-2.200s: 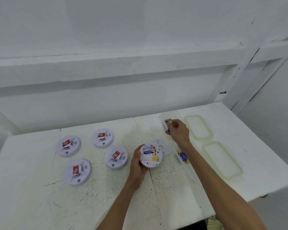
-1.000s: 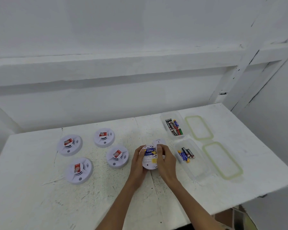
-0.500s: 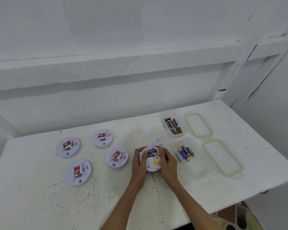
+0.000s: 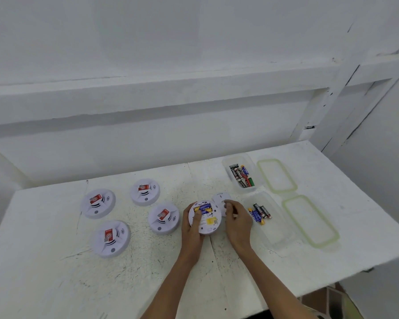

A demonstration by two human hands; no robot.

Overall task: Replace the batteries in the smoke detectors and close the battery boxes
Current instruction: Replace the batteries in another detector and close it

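Detector (image 4: 208, 226) gripped by left hand (image 4: 192, 230), thumb half-hiding batteries (image 4: 204, 206) | right hand (image 4: 238, 219) pinches cover (image 4: 218, 198), mostly hidden

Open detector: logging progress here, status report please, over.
Left hand grips upturned detector, batteries in. Right hand pinches its loose cover, not yet fitted. Nothing blocking.

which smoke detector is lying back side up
The rightmost detector, gripped by the left hand: its back faces up with batteries showing. The other four show red-stickered fronts.
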